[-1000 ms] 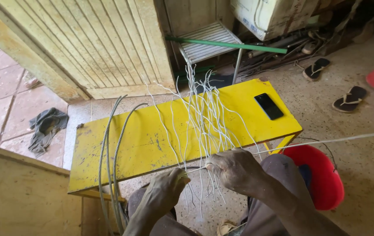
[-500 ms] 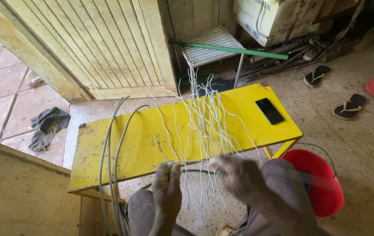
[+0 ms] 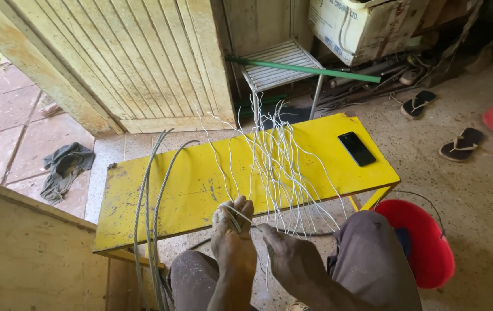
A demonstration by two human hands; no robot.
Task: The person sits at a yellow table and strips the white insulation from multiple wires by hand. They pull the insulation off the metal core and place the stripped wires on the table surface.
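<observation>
Head view | left hand (image 3: 232, 233) pinches white strands (image 3: 275, 167) | right hand (image 3: 287, 253) grips them, fingertips hidden

- Pale wooden slatted door (image 3: 125, 63), far left, standing open; daylight enters past it.
- Reddish paved ground (image 3: 4, 126) outside, far left, with a crumpled dark grey cloth (image 3: 65, 167) lying on it.
- Speckled concrete floor (image 3: 477, 196), right side.
- Yellow painted flat-topped bench (image 3: 171, 196), centre, paint scuffed.
- Small white slatted stool (image 3: 278, 63), far centre, with a long green pole (image 3: 304, 69) lying across it.
- Worn white box (image 3: 361, 26), far right, above a heap of dark sticks.
- Two black flip-flop sandals (image 3: 459, 144), right, apart from each other.
- Red plastic bucket (image 3: 425, 247), near right.
- Plain beige wooden panel (image 3: 22, 253), near left.
</observation>
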